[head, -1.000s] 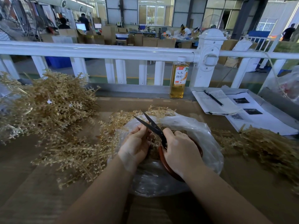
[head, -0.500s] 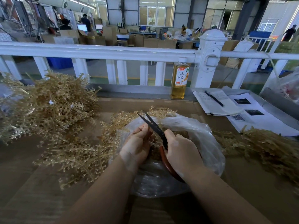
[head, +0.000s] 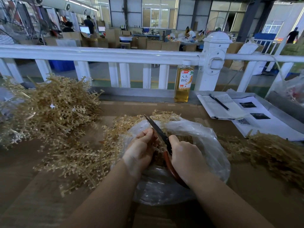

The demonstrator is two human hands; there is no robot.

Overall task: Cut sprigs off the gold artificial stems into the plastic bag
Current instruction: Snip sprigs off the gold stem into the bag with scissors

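left hand [head: 141, 148] hides held sprig | bottle label [head: 185, 79] unreadable

What I count on the bench

I see two hands, left [head: 141, 150] and right [head: 185, 159], one pair of scissors [head: 162, 137], one plastic bag [head: 205, 145], three heaps of gold stems (back left [head: 49, 109], front left [head: 79, 160], right [head: 271, 153]), one bottle [head: 183, 83], one pen [head: 218, 102] and one open notebook [head: 220, 107].
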